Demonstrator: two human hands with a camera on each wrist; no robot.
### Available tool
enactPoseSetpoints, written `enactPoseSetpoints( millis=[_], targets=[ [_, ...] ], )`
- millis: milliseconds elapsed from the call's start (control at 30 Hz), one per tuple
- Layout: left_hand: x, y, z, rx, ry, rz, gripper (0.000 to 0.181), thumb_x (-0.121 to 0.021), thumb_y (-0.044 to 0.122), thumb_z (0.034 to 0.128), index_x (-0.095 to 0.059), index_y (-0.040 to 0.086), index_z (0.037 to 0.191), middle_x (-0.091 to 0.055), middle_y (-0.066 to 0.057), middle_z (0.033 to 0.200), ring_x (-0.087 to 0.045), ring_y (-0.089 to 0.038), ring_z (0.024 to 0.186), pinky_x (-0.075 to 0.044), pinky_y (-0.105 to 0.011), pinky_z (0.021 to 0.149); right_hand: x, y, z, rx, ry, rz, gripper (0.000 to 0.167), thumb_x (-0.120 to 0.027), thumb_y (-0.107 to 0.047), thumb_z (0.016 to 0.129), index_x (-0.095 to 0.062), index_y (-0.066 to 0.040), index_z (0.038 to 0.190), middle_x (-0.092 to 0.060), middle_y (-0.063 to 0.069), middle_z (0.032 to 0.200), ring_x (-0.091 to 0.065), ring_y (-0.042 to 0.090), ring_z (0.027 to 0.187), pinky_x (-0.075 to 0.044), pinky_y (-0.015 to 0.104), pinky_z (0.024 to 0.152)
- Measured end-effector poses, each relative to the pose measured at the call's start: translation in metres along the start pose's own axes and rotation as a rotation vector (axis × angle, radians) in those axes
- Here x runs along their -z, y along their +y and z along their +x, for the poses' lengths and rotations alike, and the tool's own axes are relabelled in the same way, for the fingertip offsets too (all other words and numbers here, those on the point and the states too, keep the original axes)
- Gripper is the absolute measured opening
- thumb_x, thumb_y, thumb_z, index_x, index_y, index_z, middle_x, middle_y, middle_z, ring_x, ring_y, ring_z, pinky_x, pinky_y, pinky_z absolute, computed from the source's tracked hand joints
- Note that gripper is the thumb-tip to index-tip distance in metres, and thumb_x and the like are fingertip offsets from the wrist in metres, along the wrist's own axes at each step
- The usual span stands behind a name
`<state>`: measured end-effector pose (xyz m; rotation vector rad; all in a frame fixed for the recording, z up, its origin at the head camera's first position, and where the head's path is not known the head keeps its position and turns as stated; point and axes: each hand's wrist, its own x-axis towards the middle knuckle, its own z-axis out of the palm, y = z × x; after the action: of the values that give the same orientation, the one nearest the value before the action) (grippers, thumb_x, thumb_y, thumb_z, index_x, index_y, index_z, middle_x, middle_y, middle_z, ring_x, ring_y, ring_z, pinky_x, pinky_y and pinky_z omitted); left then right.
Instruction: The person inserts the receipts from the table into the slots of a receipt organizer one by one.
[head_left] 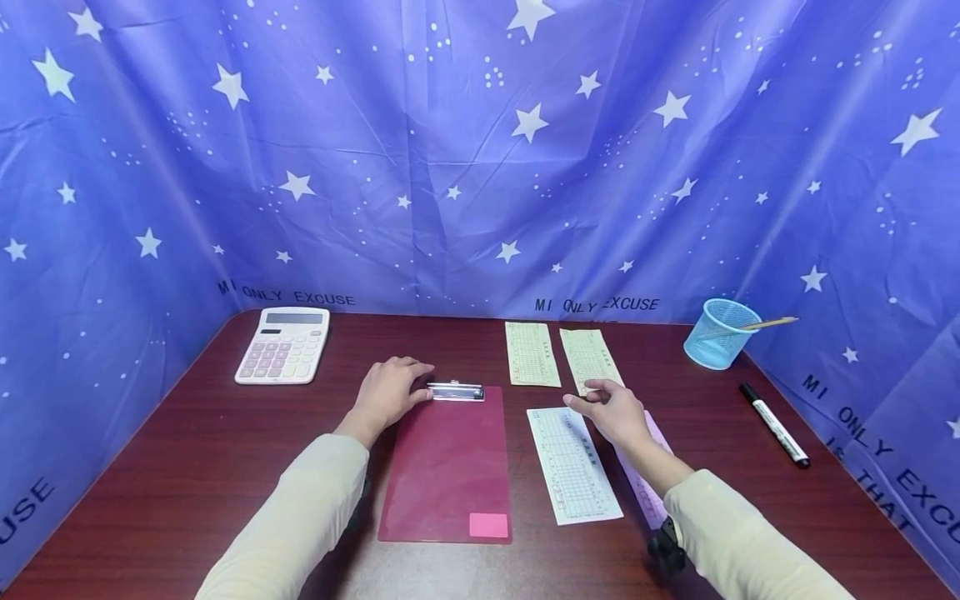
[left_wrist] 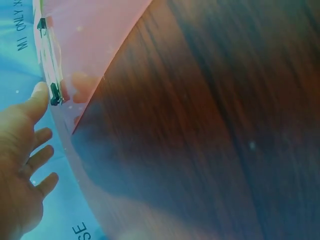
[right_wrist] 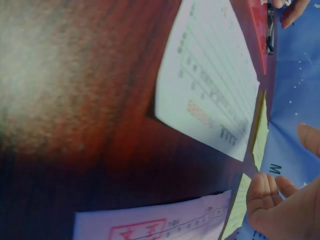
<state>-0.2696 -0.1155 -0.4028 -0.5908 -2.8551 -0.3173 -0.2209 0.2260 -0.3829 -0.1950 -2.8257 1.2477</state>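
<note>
A red clipboard point(head_left: 450, 467) lies flat on the table with its metal clip point(head_left: 456, 391) at the far end. My left hand point(head_left: 388, 392) is at the clip's left end, thumb tip at or very near it; the left wrist view shows the other fingers loosely bent around nothing. My right hand point(head_left: 617, 414) hovers between the printed slips, fingers relaxed and holding nothing. Below it lies a white slip point(head_left: 573, 467), and a pink-purple slip point(head_left: 647, 479) is partly hidden under the forearm. Beyond the hand are two yellowish slips, one on the left point(head_left: 532, 354) and one on the right point(head_left: 590, 357).
A white calculator point(head_left: 283, 346) sits at the back left. At the back right stands a blue mesh pen cup point(head_left: 712, 337) with a pencil point(head_left: 772, 323) leaning out. A black-and-white marker point(head_left: 775, 425) lies near the right edge. Starry blue curtains point(head_left: 450, 167) enclose the table.
</note>
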Motion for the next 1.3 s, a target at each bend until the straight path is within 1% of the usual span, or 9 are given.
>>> enactPoseSetpoints(
  millis=[167,267,367,467,667,767,933,1133,1300],
  targets=[
    [-0.002,0.001,0.0,0.015,-0.013,-0.007,0.036,-0.075,0.03,0.0918,-0.073,0.013,0.123,-0.071,-0.009,0.119,-0.063,-0.033,0.114,-0.051,-0.051,0.088,-0.004,0.002,-0.002,-0.027,-0.023,0.007,0.065,-0.077,-0.038,0.089,-0.058,0.005,0.134,-0.065,0.024,0.122,-0.059,0.039,0.117,-0.047,0.051,0.099],
    [-0.002,0.002,0.0,0.032,-0.034,0.0,0.034,-0.075,0.03,0.0919,-0.074,0.014,0.122,-0.072,-0.009,0.117,-0.063,-0.033,0.113,-0.051,-0.051,0.088,-0.005,0.001,-0.002,-0.039,-0.03,-0.008,0.065,-0.078,-0.039,0.088,-0.06,0.006,0.131,-0.066,0.023,0.119,-0.06,0.038,0.114,-0.048,0.05,0.098],
    [-0.004,0.003,0.001,0.052,-0.056,0.012,0.036,-0.075,0.033,0.0921,-0.073,0.015,0.123,-0.071,-0.01,0.119,-0.063,-0.033,0.115,-0.051,-0.051,0.09,-0.006,0.001,-0.002,-0.044,-0.029,-0.057,0.064,-0.078,-0.038,0.087,-0.06,0.007,0.129,-0.066,0.02,0.114,-0.061,0.036,0.108,-0.049,0.049,0.094],
    [-0.006,0.005,0.002,0.062,-0.064,0.011,0.038,-0.075,0.035,0.0919,-0.073,0.015,0.124,-0.07,-0.011,0.12,-0.062,-0.033,0.117,-0.049,-0.052,0.092,-0.005,0.001,-0.002,-0.045,-0.035,-0.118,0.064,-0.08,-0.035,0.085,-0.06,0.007,0.129,-0.066,0.018,0.11,-0.061,0.035,0.103,-0.05,0.048,0.09],
    [-0.008,0.008,0.002,0.034,-0.04,0.013,0.033,-0.076,0.033,0.0903,-0.075,0.016,0.119,-0.07,-0.008,0.11,-0.064,-0.032,0.109,-0.051,-0.049,0.086,-0.006,-0.001,-0.003,-0.046,-0.071,-0.209,0.069,-0.084,-0.034,0.082,-0.059,0.01,0.128,-0.064,0.018,0.108,-0.06,0.033,0.099,-0.052,0.047,0.086],
    [-0.009,0.008,0.001,0.026,-0.023,0.02,0.03,-0.077,0.031,0.0897,-0.076,0.015,0.116,-0.069,-0.008,0.106,-0.064,-0.032,0.106,-0.052,-0.048,0.083,-0.006,-0.003,-0.004,-0.041,-0.092,-0.249,0.072,-0.086,-0.035,0.079,-0.058,0.011,0.127,-0.065,0.021,0.109,-0.061,0.034,0.098,-0.053,0.048,0.086],
    [-0.01,0.011,0.001,0.011,0.01,0.016,0.027,-0.078,0.026,0.0884,-0.076,0.013,0.112,-0.069,-0.009,0.102,-0.065,-0.033,0.102,-0.054,-0.048,0.081,-0.006,-0.005,-0.002,-0.03,-0.123,-0.331,0.076,-0.089,-0.036,0.076,-0.058,0.013,0.125,-0.066,0.025,0.112,-0.063,0.035,0.099,-0.053,0.051,0.087],
    [-0.008,0.013,0.002,-0.017,0.006,-0.008,0.025,-0.079,0.019,0.0871,-0.076,0.008,0.109,-0.067,-0.01,0.097,-0.067,-0.034,0.095,-0.057,-0.048,0.082,-0.008,-0.006,-0.001,-0.006,-0.12,-0.406,0.076,-0.09,-0.037,0.074,-0.06,0.014,0.121,-0.064,0.03,0.119,-0.063,0.037,0.1,-0.053,0.052,0.088],
    [-0.007,0.015,0.004,-0.069,0.009,0.033,0.016,-0.079,0.017,0.0853,-0.076,0.007,0.098,-0.063,-0.009,0.085,-0.07,-0.034,0.086,-0.057,-0.047,0.078,-0.008,-0.008,-0.001,0.01,-0.122,-0.464,0.073,-0.093,-0.035,0.07,-0.062,0.012,0.116,-0.067,0.029,0.112,-0.063,0.035,0.092,-0.053,0.052,0.083]
  ],
)
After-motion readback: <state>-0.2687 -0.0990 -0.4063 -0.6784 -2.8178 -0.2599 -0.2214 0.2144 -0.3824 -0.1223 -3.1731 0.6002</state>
